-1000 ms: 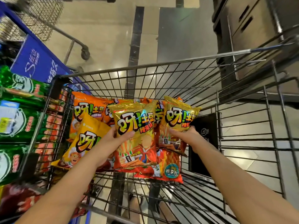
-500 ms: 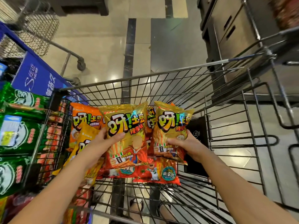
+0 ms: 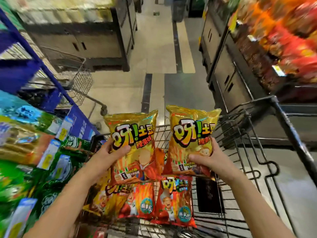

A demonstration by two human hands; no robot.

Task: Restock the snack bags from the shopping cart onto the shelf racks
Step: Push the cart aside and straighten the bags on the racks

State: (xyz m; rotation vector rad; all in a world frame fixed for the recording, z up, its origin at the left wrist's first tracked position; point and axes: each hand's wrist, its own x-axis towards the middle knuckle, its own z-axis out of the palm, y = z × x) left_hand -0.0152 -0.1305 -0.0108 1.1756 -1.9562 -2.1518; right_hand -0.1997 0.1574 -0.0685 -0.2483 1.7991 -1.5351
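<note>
Glossy beige floor (image 3: pixel 120 90), grey cabinets (image 3: pixel 82 40)

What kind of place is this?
Probably a supermarket aisle: black wire shopping cart with red snack bags, left hand and right hand holding shiny gold snack bags, shelf racks of red packets at right.

Right shelf goods (image 3: pixel 283 40) blurred, left rack bags (image 3: pixel 25 152) smeared, edge-cropped

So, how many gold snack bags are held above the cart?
2. The left hand grips one gold bag; the right hand grips the second gold bag. More may lie hidden in the shopping cart.
</note>
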